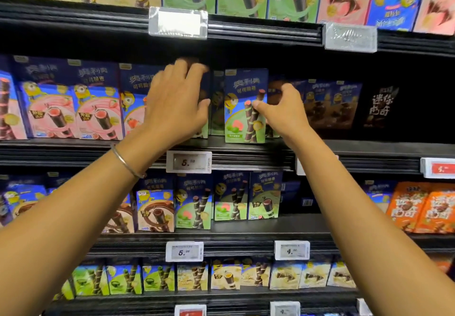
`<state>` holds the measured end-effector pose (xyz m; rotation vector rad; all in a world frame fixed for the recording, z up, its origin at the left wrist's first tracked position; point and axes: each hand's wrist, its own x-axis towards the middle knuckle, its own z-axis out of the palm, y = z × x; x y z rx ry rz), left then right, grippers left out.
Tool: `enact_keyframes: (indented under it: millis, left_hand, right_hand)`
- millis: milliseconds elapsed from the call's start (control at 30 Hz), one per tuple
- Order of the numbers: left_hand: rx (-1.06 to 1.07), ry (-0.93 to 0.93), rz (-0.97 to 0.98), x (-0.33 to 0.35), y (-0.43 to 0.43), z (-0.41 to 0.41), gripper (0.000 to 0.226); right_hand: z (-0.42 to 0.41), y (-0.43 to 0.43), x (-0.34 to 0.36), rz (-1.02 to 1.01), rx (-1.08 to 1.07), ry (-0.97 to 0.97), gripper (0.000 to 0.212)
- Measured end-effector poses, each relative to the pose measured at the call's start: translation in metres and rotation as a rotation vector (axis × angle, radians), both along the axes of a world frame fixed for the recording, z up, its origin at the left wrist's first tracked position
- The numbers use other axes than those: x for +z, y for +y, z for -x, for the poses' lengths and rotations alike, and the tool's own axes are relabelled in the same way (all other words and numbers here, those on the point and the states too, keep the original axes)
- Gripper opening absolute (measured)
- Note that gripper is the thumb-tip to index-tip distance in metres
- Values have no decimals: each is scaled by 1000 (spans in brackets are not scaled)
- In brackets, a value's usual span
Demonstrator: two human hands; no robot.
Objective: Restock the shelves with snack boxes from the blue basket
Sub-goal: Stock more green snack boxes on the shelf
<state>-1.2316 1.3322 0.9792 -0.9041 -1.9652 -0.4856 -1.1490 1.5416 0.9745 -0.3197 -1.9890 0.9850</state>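
Observation:
Both my arms reach up to the second shelf (246, 148). My right hand (283, 109) holds a blue-and-green snack box (242, 106) that stands upright at the shelf's front, thumb on its front face, fingers curled round its right edge. My left hand (177, 99) lies over another box (205, 109) just to the left, fingers curled over its top and thumb at its front; most of that box is hidden behind the hand. The blue basket is out of view.
Pink strawberry boxes (73, 109) fill the shelf to the left, brown chocolate boxes (327, 104) sit set back on the right with a dark gap beyond. Price tags (189, 162) line the shelf edges. Rows of boxes stand on the shelves above and below; orange boxes (423, 207) lower right.

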Motion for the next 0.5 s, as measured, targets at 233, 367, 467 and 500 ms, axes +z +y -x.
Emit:
enact_keyframes:
  millis: [233, 367, 467, 500]
  left_hand:
    - [196, -1, 191, 19, -1, 20, 69]
    - [185, -13, 218, 22, 0, 20, 76]
    - [169, -23, 198, 22, -1, 18, 77]
    - [164, -24, 194, 22, -1, 19, 75]
  right_hand:
    - [22, 2, -14, -164, -159, -39, 36]
    - [28, 1, -15, -248, -222, -57, 32]
    - [34, -3, -18, -281, -250, -53, 28]
    - [35, -4, -18, -288, -272, -51, 28]
